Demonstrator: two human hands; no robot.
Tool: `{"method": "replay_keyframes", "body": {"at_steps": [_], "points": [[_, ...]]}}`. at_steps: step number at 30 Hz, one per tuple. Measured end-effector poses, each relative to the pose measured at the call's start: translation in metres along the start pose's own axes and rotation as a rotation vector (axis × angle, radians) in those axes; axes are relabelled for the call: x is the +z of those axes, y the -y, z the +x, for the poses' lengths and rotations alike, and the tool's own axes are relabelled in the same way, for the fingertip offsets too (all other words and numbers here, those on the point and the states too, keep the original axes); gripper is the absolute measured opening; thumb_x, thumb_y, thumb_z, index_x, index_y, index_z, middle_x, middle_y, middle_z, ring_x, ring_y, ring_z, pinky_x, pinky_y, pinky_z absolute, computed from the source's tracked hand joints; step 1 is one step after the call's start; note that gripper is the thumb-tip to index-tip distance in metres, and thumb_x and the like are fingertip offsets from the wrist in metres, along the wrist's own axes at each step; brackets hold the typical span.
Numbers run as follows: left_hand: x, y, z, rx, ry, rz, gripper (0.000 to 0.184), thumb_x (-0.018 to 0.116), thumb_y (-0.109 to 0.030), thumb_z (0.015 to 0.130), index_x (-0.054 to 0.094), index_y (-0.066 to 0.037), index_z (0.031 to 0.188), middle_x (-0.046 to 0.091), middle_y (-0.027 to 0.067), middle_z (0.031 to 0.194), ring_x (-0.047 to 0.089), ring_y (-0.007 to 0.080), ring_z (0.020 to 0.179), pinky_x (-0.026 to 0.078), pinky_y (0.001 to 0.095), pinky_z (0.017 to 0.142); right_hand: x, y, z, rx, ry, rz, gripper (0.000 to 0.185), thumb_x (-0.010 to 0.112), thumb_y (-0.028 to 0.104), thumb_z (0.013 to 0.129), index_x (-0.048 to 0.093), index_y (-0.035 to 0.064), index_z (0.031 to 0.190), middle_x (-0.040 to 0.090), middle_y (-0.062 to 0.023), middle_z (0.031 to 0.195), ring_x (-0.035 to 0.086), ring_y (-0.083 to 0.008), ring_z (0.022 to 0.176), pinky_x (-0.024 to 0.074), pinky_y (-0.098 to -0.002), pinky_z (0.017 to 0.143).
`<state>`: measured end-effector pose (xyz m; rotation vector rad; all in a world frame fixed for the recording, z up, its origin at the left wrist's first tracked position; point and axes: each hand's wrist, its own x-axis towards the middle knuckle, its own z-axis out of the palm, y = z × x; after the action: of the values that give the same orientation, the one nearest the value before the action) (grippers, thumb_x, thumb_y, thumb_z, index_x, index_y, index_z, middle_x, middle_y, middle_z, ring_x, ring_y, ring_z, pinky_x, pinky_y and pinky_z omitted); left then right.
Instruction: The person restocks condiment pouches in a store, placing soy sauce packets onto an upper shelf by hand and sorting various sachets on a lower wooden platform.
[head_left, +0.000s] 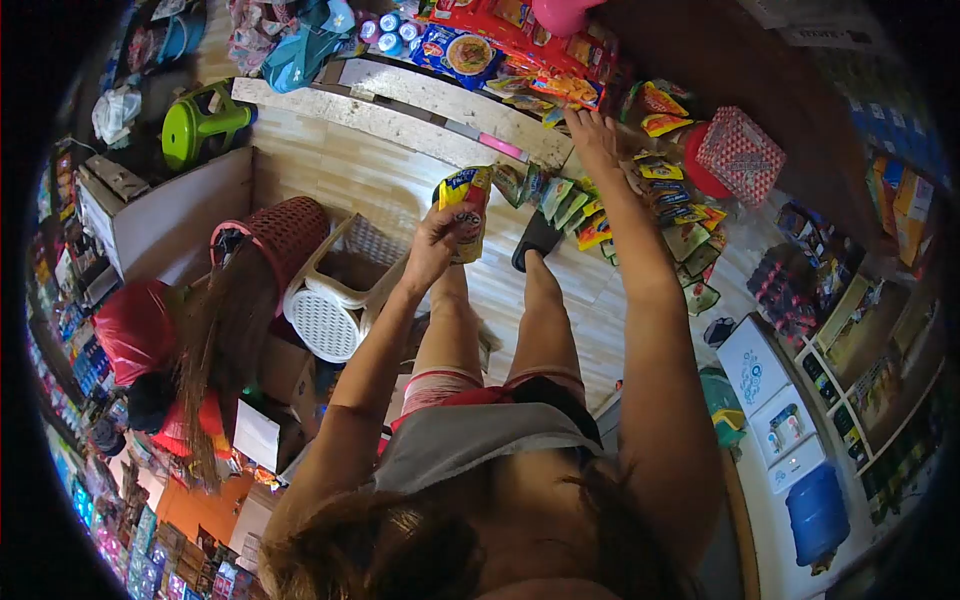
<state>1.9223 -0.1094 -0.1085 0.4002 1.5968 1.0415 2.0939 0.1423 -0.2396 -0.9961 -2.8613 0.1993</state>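
My left hand [445,237] is wrapped round a yellow packet [465,195] with dark lettering, held upright above the tiled floor. My right hand [592,133] reaches forward to the edge of a heap of packets, beside an orange and red packet [570,88]. Its fingers are partly spread; whether the fingertips touch a packet is too small to tell. Near it lie a blue noodle packet [460,55] and red packets [500,22]. Below my right forearm, rows of green and yellow sachets [565,205] hang or lie close together.
A pale wooden bench [400,125] runs across the front. On the left are a green stool [195,125], a red basket [275,235] and a white plastic basket [350,265]. A white water dispenser [765,390] stands on the right.
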Motion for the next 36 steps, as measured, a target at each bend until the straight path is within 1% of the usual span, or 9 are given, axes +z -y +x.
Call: {"method": "replay_keyframes", "body": {"at_steps": [10,12,16,20,23,26,27,29,36], "points": [[0.000,-0.017,0.015,0.315,-0.160,0.303,0.038,0.065,-0.008,0.078,0.056,0.000,0.114,0.049,0.0161,0.112,0.052,0.0291,0.105,0.042,0.0341,0.091,-0.090,0.026,-0.022,-0.131,-0.071,0.265,0.010,0.054,0.010,0.075,0.061,0.0086,0.083,0.057,-0.0053,0.095,0.053,-0.0265,0.096,0.0410,-0.0412,0.080],[0.002,-0.035,0.018,0.340,-0.155,0.336,0.048,0.070,-0.018,0.076,0.054,0.002,0.116,0.047,0.0179,0.114,0.050,0.0311,0.107,0.042,0.0346,0.091,-0.101,0.030,-0.034,-0.263,0.207,0.552,0.015,0.057,0.008,0.072,0.061,0.0086,0.086,0.061,-0.0068,0.092,0.056,-0.0268,0.090,0.0433,-0.0388,0.078],[0.004,-0.065,0.021,0.263,0.226,0.049,0.070,0.076,-0.032,0.069,0.048,0.001,0.124,0.047,0.0131,0.117,0.049,0.0238,0.109,0.041,0.0323,0.090,-0.178,0.070,-0.024,-0.167,0.293,0.889,0.014,0.058,0.007,0.076,0.061,0.0044,0.089,0.063,-0.0118,0.085,0.060,-0.0280,0.080,0.0466,-0.0365,0.071],[0.007,-0.078,0.014,0.052,0.431,-0.233,0.074,0.083,-0.025,0.060,0.051,-0.002,0.122,0.053,0.0060,0.113,0.051,0.0146,0.104,0.041,0.0302,0.089,-0.191,0.098,-0.005,0.088,0.372,1.131,0.013,0.059,0.009,0.082,0.059,-0.0018,0.089,0.061,-0.0137,0.076,0.060,-0.0180,0.071,0.0462,-0.0306,0.064],[0.000,-0.059,0.020,-0.094,0.407,-0.259,0.055,0.081,-0.011,0.064,0.057,-0.003,0.113,0.063,0.0041,0.098,0.060,0.0125,0.089,0.047,0.0295,0.084,-0.167,0.113,0.006,0.086,0.360,1.155,0.014,0.060,0.011,0.081,0.059,-0.0015,0.087,0.062,-0.0103,0.072,0.057,-0.0125,0.068,0.0453,-0.0285,0.062],[-0.007,-0.048,0.021,-0.202,0.309,-0.421,0.046,0.077,-0.008,0.068,0.059,-0.002,0.110,0.066,0.0057,0.096,0.063,0.0147,0.085,0.050,0.0309,0.082,-0.131,0.118,0.026,0.226,0.365,1.376,0.018,0.056,0.019,0.083,0.062,0.0018,0.085,0.061,-0.0164,0.075,0.061,-0.0259,0.070,0.0469,-0.0339,0.063],[-0.009,-0.043,0.021,-0.235,0.272,-0.460,0.044,0.076,-0.007,0.069,0.059,-0.002,0.109,0.066,0.0064,0.096,0.063,0.0158,0.084,0.051,0.0317,0.081,-0.117,0.112,0.040,0.401,0.537,1.222,0.022,0.056,0.022,0.084,0.063,0.0018,0.090,0.063,-0.0175,0.079,0.062,-0.0288,0.073,0.0482,-0.0357,0.065],[-0.019,-0.029,0.021,-0.260,0.196,-0.503,0.045,0.072,-0.005,0.072,0.056,-0.001,0.113,0.066,0.0084,0.096,0.064,0.0181,0.084,0.052,0.0334,0.080,-0.079,0.102,0.055,0.261,0.081,0.776,0.027,0.055,0.021,0.084,0.060,0.0018,0.102,0.065,-0.0175,0.084,0.064,-0.0301,0.079,0.0492,-0.0380,0.066],[-0.053,-0.004,0.000,-0.296,0.092,-0.928,0.058,0.066,-0.006,0.074,0.043,-0.005,0.127,0.062,0.0113,0.107,0.064,0.0213,0.088,0.054,0.0344,0.079,-0.017,0.085,0.099,0.270,0.342,0.036,0.022,0.053,0.010,0.081,0.057,0.0053,0.102,0.065,-0.0161,0.089,0.065,-0.0319,0.082,0.0514,-0.0448,0.070]]}}
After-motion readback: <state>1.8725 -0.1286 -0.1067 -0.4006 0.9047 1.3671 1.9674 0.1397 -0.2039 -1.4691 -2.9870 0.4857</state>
